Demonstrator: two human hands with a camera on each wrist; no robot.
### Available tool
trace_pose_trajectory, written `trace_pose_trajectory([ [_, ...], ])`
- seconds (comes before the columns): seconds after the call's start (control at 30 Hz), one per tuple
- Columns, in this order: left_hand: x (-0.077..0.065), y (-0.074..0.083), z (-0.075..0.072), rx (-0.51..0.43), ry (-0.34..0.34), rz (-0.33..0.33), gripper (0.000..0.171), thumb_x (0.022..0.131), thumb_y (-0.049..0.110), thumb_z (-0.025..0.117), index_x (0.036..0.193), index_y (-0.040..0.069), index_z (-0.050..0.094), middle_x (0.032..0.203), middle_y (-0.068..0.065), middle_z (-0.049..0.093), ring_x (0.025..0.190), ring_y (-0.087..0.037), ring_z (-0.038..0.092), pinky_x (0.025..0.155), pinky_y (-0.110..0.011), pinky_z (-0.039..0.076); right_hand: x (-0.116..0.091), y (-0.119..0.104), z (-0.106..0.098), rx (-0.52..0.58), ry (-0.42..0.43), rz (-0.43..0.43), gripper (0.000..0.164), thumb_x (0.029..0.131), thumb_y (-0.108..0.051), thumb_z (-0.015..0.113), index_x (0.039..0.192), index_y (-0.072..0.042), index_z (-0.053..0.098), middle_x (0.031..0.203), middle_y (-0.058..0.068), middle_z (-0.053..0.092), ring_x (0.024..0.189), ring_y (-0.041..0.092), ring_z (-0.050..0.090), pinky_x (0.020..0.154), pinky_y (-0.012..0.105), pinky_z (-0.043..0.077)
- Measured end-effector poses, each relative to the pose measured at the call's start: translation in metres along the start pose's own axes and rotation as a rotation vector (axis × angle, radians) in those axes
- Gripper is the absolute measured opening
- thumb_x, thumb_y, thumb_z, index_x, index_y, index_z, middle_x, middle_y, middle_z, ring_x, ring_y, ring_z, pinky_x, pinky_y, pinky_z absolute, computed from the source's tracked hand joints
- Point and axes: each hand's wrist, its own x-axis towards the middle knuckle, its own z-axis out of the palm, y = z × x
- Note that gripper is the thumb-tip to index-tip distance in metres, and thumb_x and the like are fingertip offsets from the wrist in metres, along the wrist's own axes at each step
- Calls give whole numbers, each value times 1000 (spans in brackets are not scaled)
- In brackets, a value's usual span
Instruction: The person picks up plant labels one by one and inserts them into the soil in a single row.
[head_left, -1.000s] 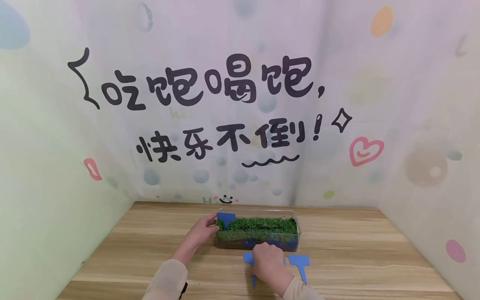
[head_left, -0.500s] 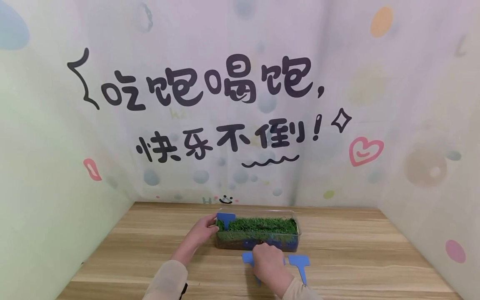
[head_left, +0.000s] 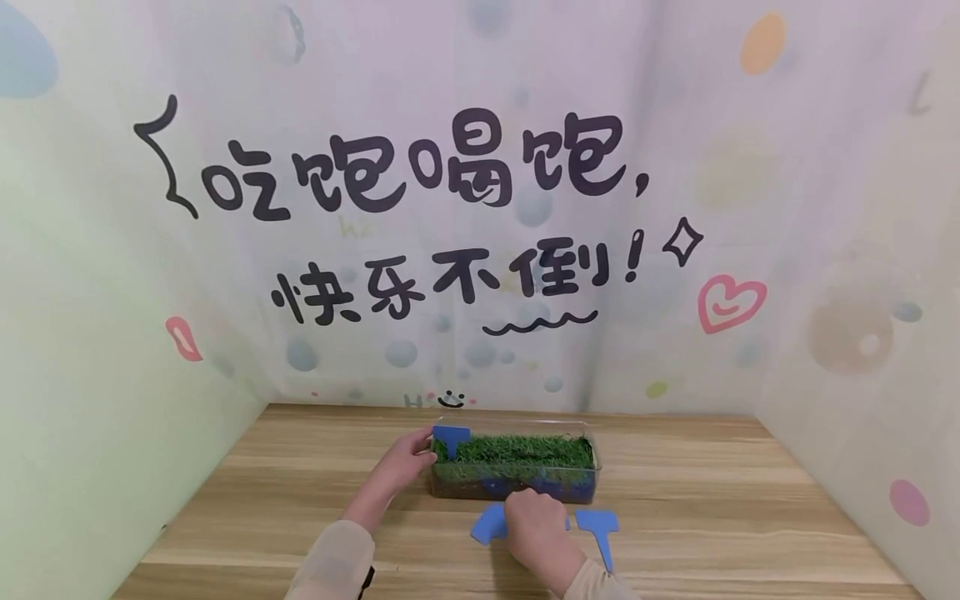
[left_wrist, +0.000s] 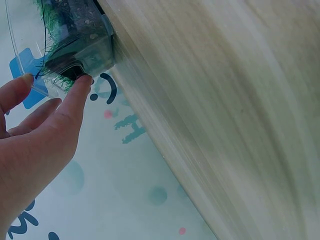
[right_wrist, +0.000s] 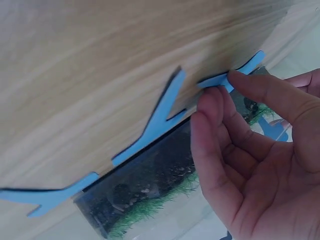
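A clear rectangular planter box (head_left: pixel 517 483) holds dark soil and green artificial grass (head_left: pixel 525 450). One blue T-shaped plant label (head_left: pixel 452 437) stands upright in its left end. My left hand (head_left: pixel 405 461) is at that end, its extended fingers touching the wall and rim. In front of the planter, my right hand (head_left: pixel 536 527) pinches another blue plant label (right_wrist: pixel 250 64) between thumb and fingertips, close over the table. A third label (right_wrist: pixel 155 120) lies beside the right hand, mostly hidden by it in the head view. Farther right lies one more label (head_left: pixel 597 525).
The wood-grain table (head_left: pixel 712 500) runs back to a printed curtain (head_left: pixel 480 250) with large black lettering. Similar pale curtains hang along both sides. The planter stands near the table's back edge.
The plant label in my right hand has turned, its wide head swinging left and down and its stem slipping out of sight behind the hand. My left hand and the planter stay put.
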Motion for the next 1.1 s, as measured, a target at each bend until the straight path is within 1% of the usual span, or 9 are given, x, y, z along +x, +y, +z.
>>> trace_pose_trajectory([
  [0.17,0,0,0,-2,2,-1,54,99,0,52,149,-10,35,148,-35,43,137,-48,43,107,-56,46,1,0,2,-26,5,-14,38,85,-10,74,56,-14,51,51,2,39,51,12,23,51,31,16],
  [0.27,-1,-1,0,-6,2,1,54,99,0,51,149,-10,35,147,-35,43,137,-49,44,107,-57,46,1,1,2,-25,11,-26,47,83,-9,75,53,-16,40,50,1,37,51,12,24,50,31,16],
  [0.4,-1,-1,0,-6,0,5,54,99,-1,51,149,-10,36,147,-35,44,137,-49,44,107,-56,46,1,5,3,25,9,-61,59,82,-7,74,55,-21,22,51,-3,27,50,11,23,47,29,17],
  [0.47,0,-1,0,-6,-1,4,54,99,-1,51,149,-10,36,147,-35,43,137,-49,44,106,-56,46,1,7,2,66,0,-87,60,83,-9,74,56,-22,21,52,-6,23,49,10,23,46,27,18],
  [0.53,0,-1,0,-5,-3,5,54,99,-1,52,149,-10,36,147,-35,43,137,-49,44,106,-56,46,2,10,-1,127,-27,-110,58,81,-8,74,55,-22,24,52,-7,21,49,10,22,45,26,19],
  [0.6,1,-2,0,-9,-5,5,54,99,-1,52,149,-10,35,147,-36,43,137,-49,43,106,-56,47,3,13,-3,187,-54,-136,50,80,-6,74,55,-21,32,53,-8,26,50,9,24,46,25,21],
  [0.77,1,-3,0,-11,-5,6,54,98,-1,52,149,-11,35,147,-36,43,137,-49,43,107,-56,46,8,20,-4,272,-94,-208,29,80,-4,75,69,-19,52,61,-9,44,54,9,36,50,25,28],
  [0.9,1,-3,1,-9,-4,6,55,98,-1,52,149,-10,35,147,-36,43,137,-49,44,107,-55,46,9,25,-6,332,-91,-247,22,80,-5,76,74,-19,59,65,-10,51,55,8,42,51,24,33],
  [1.1,1,-2,1,-5,-2,-1,54,98,0,52,149,-10,35,147,-35,43,137,-49,44,106,-55,47,12,28,-12,486,-87,-271,18,82,-3,74,78,-17,63,67,-10,56,56,6,48,51,24,38],
])
